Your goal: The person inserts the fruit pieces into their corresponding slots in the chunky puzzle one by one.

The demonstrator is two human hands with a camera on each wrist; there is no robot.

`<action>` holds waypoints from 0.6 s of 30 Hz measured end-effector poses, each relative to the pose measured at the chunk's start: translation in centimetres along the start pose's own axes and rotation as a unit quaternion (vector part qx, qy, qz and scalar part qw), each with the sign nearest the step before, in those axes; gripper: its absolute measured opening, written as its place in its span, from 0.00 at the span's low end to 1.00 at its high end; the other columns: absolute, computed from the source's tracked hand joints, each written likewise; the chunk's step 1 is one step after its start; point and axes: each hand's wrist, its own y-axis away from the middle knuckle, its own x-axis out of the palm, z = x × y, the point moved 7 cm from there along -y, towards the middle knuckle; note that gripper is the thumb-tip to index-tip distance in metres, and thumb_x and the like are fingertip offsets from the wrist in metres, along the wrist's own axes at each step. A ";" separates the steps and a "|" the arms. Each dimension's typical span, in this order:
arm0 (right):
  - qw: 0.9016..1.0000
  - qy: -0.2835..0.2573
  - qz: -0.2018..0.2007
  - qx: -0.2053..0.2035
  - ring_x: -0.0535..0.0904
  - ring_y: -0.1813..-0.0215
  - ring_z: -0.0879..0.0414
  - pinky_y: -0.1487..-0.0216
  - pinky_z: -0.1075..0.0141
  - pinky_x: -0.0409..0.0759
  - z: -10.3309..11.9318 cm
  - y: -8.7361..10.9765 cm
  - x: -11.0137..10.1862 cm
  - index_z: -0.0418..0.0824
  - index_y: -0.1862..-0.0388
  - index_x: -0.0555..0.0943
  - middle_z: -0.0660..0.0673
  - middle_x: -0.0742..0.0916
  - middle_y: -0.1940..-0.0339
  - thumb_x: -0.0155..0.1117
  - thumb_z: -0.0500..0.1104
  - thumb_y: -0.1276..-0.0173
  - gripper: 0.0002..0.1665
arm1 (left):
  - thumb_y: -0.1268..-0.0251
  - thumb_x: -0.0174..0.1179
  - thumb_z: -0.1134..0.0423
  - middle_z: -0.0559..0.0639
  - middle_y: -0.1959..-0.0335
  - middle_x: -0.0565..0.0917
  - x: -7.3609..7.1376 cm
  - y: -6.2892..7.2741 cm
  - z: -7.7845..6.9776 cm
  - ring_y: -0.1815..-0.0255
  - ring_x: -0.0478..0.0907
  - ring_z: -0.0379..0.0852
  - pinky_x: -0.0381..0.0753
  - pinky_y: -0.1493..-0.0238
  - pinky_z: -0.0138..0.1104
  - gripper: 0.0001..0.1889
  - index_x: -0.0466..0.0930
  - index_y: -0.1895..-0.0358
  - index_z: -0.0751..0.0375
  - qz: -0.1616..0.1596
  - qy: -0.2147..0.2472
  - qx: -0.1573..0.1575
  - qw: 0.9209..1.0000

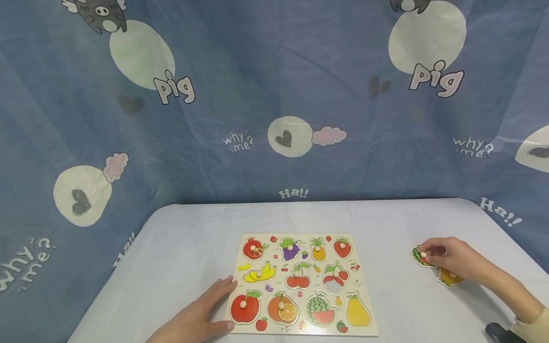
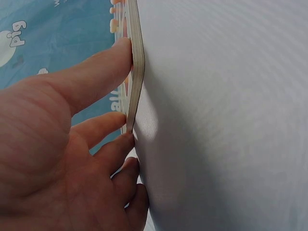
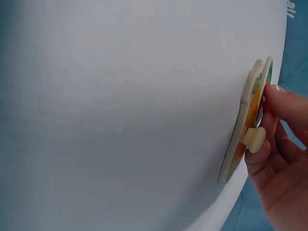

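Note:
A wooden fruit puzzle board lies on the white table. My left hand rests at its left side, with thumb and fingertips touching the board's edge in the left wrist view. Off to the right, my right hand pinches the knob of a watermelon puzzle piece. Under and beside that hand lies a yellow-orange puzzle piece, partly hidden; its pale knob shows in the right wrist view. There, the watermelon piece overlaps the yellow-orange one.
Several knobbed pieces sit in the board, among them an apple, an orange and bananas. The watermelon spot and pear spot show no knob. A blue patterned cloth hangs behind the table.

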 end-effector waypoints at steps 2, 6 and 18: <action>1.000 0.005 -0.003 -0.001 0.73 0.67 0.65 0.73 0.68 0.76 0.1 0.1 0.1 0.34 0.56 0.83 0.48 0.83 0.65 0.66 0.31 0.36 0.09 | 0.55 0.75 0.46 0.54 0.23 0.59 0.0 0.0 0.0 0.27 0.56 0.61 0.70 0.41 0.62 0.48 0.62 0.26 0.39 0.000 0.000 -0.001 1.000; 1.000 0.012 -0.008 -0.003 0.73 0.67 0.65 0.72 0.69 0.75 0.2 0.1 0.2 0.35 0.57 0.83 0.49 0.83 0.65 0.66 0.30 0.37 0.09 | 0.55 0.75 0.47 0.54 0.23 0.59 0.0 0.0 0.0 0.27 0.56 0.62 0.69 0.40 0.63 0.48 0.63 0.26 0.40 -0.001 0.002 -0.004 1.000; 0.998 0.027 -0.033 -0.044 0.76 0.65 0.67 0.67 0.68 0.78 1.8 0.3 0.5 0.36 0.58 0.83 0.51 0.84 0.65 0.68 0.29 0.39 0.10 | 0.55 0.75 0.47 0.55 0.24 0.59 0.1 -0.2 0.0 0.27 0.56 0.62 0.71 0.42 0.62 0.48 0.63 0.26 0.40 0.002 0.003 0.000 1.000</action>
